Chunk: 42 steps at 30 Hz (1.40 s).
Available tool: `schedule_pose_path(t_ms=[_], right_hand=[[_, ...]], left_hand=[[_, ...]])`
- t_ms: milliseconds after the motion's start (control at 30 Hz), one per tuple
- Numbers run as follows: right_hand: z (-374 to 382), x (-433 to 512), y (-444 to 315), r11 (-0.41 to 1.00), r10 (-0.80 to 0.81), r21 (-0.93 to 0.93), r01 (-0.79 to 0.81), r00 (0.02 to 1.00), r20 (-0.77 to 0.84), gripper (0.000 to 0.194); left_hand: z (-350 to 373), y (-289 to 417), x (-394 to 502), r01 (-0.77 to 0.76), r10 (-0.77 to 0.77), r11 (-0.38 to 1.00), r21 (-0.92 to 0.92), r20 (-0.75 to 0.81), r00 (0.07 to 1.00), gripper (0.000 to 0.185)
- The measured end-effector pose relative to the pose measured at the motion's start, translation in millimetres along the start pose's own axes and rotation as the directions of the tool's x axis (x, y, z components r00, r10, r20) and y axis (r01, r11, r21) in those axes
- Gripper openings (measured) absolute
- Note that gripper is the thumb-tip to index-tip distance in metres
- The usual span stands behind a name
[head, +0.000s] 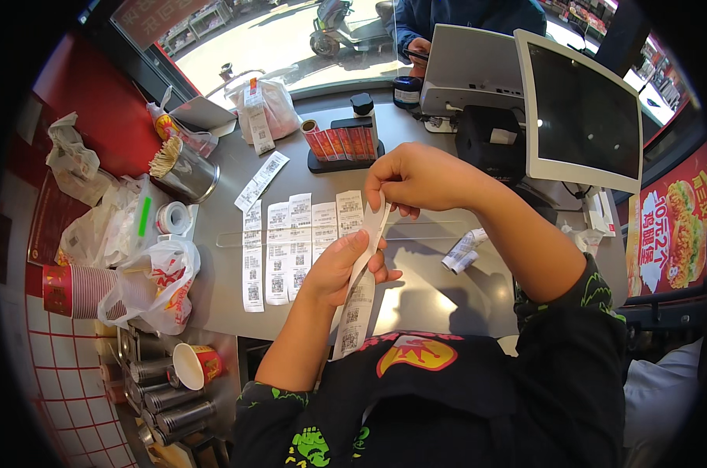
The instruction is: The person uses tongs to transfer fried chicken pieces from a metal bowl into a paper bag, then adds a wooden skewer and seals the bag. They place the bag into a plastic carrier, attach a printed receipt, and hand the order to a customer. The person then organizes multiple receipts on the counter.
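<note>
My left hand (345, 263) holds a long printed paper receipt (356, 304) between thumb and fingers; its lower end hangs to the front of my apron. At the receipt's upper end, my right hand (409, 178) pinches the paper between thumb and forefinger. Left of my hands, several printed receipt strips (277, 251) lie side by side on the grey counter (231, 298). Another receipt (263, 181) lies slanted above the leftmost strip. To the right of my hands is a curled receipt (464, 251). A roll of red stickers (339, 142) stands on a black dispenser behind them.
A tied plastic bag (271, 105), a metal canister of wooden sticks (187, 169), a tape roll (173, 218) and stacked paper cups (87, 292) stand at left. Back right are a monitor (584, 111) and a black printer (491, 140). Beyond the glass, a person holds a phone (416, 54).
</note>
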State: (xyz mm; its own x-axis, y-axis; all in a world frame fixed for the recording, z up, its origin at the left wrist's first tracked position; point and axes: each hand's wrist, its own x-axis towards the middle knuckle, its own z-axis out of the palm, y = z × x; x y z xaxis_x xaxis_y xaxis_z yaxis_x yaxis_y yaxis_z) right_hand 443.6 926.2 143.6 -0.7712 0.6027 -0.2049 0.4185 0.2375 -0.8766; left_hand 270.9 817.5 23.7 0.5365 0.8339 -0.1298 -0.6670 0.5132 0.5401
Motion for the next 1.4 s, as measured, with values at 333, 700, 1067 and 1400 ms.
schedule_pose_path(t_ms=[333,700,1067,1400], right_hand=[[-41,-6,9,0.986,-0.157,-0.106,0.132,0.948,-0.276,0.019],[-31,6,28,0.997,-0.072,-0.066,0.048,0.894,-0.442,0.015],[25,-11,164,0.824,0.087,-0.531,-0.197,0.970,-0.225,0.051],[26,-28,181,0.859,0.116,-0.462,-0.219,0.964,-0.240,0.064]], left_hand=[[-26,-15,-60,0.120,-0.115,0.981,0.150,-0.047,0.992,0.034],[-34,-44,-72,0.067,0.419,0.696,0.715,-0.480,0.771,0.023],[-35,-52,-124,0.442,-0.135,0.804,0.399,-0.602,0.787,0.026],[3,-24,-163,0.467,-0.209,0.813,0.349,-0.574,0.792,0.050]])
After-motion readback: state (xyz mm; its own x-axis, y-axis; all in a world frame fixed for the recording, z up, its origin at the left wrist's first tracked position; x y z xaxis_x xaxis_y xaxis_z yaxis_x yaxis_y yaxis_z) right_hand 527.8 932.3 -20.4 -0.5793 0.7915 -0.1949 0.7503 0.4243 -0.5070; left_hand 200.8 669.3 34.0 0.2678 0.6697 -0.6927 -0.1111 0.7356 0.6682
